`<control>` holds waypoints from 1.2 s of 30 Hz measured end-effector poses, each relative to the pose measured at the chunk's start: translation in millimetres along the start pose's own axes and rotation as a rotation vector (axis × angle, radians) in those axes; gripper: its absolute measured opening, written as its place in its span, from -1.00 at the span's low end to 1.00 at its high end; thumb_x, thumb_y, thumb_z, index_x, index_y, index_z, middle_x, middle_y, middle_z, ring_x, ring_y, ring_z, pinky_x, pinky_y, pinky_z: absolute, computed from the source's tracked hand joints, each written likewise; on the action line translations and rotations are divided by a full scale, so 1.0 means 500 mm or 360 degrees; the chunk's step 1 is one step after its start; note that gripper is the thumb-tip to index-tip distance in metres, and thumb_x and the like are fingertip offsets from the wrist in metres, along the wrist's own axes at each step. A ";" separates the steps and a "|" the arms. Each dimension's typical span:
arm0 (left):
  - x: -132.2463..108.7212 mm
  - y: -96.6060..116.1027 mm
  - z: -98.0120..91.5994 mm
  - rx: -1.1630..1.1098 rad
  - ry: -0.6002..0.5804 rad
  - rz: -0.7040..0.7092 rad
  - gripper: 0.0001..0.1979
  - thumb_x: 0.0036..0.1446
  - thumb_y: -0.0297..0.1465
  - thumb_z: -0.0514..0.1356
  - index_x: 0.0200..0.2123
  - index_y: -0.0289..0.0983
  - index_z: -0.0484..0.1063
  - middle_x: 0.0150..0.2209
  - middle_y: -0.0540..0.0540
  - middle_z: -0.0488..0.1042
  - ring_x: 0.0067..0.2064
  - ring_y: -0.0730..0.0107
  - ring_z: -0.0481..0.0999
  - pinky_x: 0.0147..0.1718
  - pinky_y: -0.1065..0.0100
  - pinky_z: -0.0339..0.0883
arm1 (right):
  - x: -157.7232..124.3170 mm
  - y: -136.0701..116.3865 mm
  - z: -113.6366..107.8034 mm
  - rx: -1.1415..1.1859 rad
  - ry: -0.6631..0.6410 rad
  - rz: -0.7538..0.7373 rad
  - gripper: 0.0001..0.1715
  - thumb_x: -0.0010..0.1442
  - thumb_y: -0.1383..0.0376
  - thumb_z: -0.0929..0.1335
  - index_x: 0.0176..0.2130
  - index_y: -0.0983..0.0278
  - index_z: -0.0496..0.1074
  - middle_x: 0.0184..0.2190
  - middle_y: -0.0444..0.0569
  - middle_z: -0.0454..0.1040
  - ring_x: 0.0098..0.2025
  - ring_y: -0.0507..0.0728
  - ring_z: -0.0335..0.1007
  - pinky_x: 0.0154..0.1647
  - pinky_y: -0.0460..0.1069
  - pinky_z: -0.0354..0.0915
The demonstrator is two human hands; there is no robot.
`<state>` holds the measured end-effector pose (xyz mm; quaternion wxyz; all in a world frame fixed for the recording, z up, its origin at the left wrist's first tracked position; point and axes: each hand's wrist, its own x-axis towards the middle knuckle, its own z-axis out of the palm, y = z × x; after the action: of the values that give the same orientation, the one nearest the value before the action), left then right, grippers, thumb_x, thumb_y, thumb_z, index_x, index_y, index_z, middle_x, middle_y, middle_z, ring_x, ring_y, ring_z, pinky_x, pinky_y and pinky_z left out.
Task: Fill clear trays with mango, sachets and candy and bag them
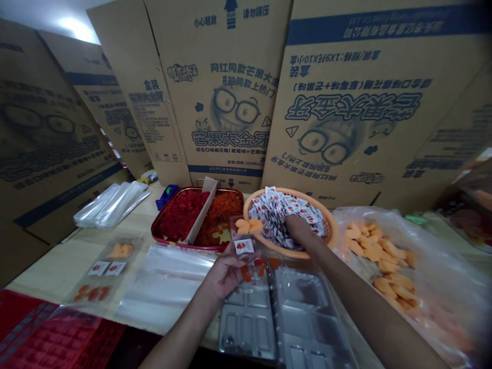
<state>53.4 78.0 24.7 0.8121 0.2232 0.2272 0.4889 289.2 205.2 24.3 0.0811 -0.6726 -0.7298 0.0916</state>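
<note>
My left hand (225, 274) grips the edge of a clear plastic tray (232, 237). In that tray lie pale orange candy pieces (249, 226) at the top, one white sachet (244, 246) in the middle and red-orange candies (246, 272) at the lower end. My right hand (298, 226) reaches into an orange basket (331, 218) heaped with small white printed sachets (269, 207); its fingers are hidden among them. Below my hands are stacked empty clear trays (246, 323) with moulded compartments.
A red-rimmed tin (154, 225) holds red and orange candies, split by a cardboard strip (202, 210). At left are a filled pack (103, 271), clear bags (111, 205) and a red crate (73, 338). A plastic bag of orange candies (374, 251) lies right. Cardboard boxes (230, 61) stand behind.
</note>
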 end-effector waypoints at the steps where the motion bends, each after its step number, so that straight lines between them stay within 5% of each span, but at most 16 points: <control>1: 0.000 0.000 -0.002 0.0001 -0.0001 -0.0008 -0.41 -0.23 -0.69 0.13 -0.08 -0.12 0.33 -0.08 -0.04 0.45 0.05 0.11 0.36 -0.04 0.13 0.23 | -0.001 0.003 -0.004 0.0025 0.0025 0.0019 -0.69 0.05 0.55 0.17 -0.33 0.44 0.44 -0.29 0.27 0.46 -0.20 0.23 0.39 -0.21 0.02 0.22; 6: 0.001 0.004 -0.009 -0.0017 -0.0032 -0.0025 -0.34 -0.20 -0.71 0.09 0.00 -0.09 0.28 -0.06 -0.04 0.44 0.01 0.15 0.39 -0.04 0.13 0.24 | -0.025 0.004 -0.052 0.0312 0.0173 0.0062 -0.63 0.06 0.48 0.19 -0.11 0.35 0.32 -0.35 0.05 0.46 -0.34 0.08 0.37 -0.31 -0.06 0.24; 11: -0.002 0.014 -0.010 -0.0010 -0.0057 -0.0114 -0.25 -0.21 -0.73 0.06 0.10 -0.11 0.17 -0.07 -0.09 0.45 -0.01 0.13 0.42 -0.06 0.08 0.26 | -0.101 -0.039 -0.099 0.1712 0.0036 -0.0320 -0.61 -0.03 0.16 0.36 -0.19 0.26 0.30 -0.45 -0.14 0.37 -0.49 0.01 0.28 -0.46 -0.07 0.26; 13: -0.004 0.015 -0.009 -0.0001 -0.0067 -0.0148 -0.23 -0.21 -0.72 0.06 0.12 -0.12 0.15 -0.07 -0.11 0.45 -0.02 0.12 0.42 -0.07 0.08 0.26 | -0.131 -0.061 -0.097 0.1881 -0.0132 -0.0387 -0.59 -0.12 0.13 0.41 -0.27 0.26 0.33 -0.47 -0.16 0.35 -0.48 -0.01 0.27 -0.46 -0.09 0.25; 21: -0.007 0.004 -0.001 0.0008 -0.0029 -0.0123 -0.24 -0.21 -0.72 0.06 0.11 -0.11 0.19 -0.14 -0.06 0.50 -0.09 0.17 0.47 -0.11 0.13 0.30 | -0.186 -0.097 -0.045 0.1750 -0.0211 -0.0558 -0.78 -0.01 0.21 0.37 -0.35 0.27 0.31 -0.44 -0.16 0.33 -0.38 -0.01 0.24 -0.37 -0.09 0.18; 26: -0.023 0.011 -0.006 0.0031 -0.0070 -0.0169 -0.26 -0.21 -0.71 0.07 0.08 -0.10 0.22 -0.18 -0.04 0.51 -0.11 0.18 0.48 -0.13 0.16 0.32 | -0.181 -0.078 -0.081 0.1924 -0.0488 -0.0699 -0.73 0.00 0.24 0.38 -0.29 0.26 0.25 -0.44 -0.19 0.29 -0.40 -0.03 0.22 -0.38 -0.11 0.16; 31: -0.050 0.020 -0.023 0.0027 -0.0191 -0.0278 -0.22 -0.26 -0.71 0.06 0.10 -0.10 0.20 -0.20 -0.05 0.51 -0.15 0.15 0.50 -0.19 0.15 0.35 | -0.185 -0.093 -0.119 0.1777 -0.1034 -0.0794 -0.79 0.01 0.30 0.38 -0.30 0.26 0.29 -0.42 -0.18 0.33 -0.40 -0.05 0.23 -0.42 -0.14 0.13; 36: -0.082 0.025 -0.040 0.0011 -0.0167 -0.0284 -0.26 -0.27 -0.71 0.06 0.06 -0.12 0.26 -0.27 -0.03 0.52 -0.21 0.21 0.52 -0.26 0.25 0.37 | -0.205 -0.142 -0.137 0.1636 -0.1091 -0.0844 -0.81 0.00 0.28 0.39 -0.34 0.27 0.32 -0.43 -0.18 0.36 -0.41 -0.04 0.24 -0.39 -0.12 0.17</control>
<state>16.1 49.4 22.3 0.8624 0.2300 0.2051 0.4016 245.3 99.3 108.7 0.1744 -0.2793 -0.7183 0.6129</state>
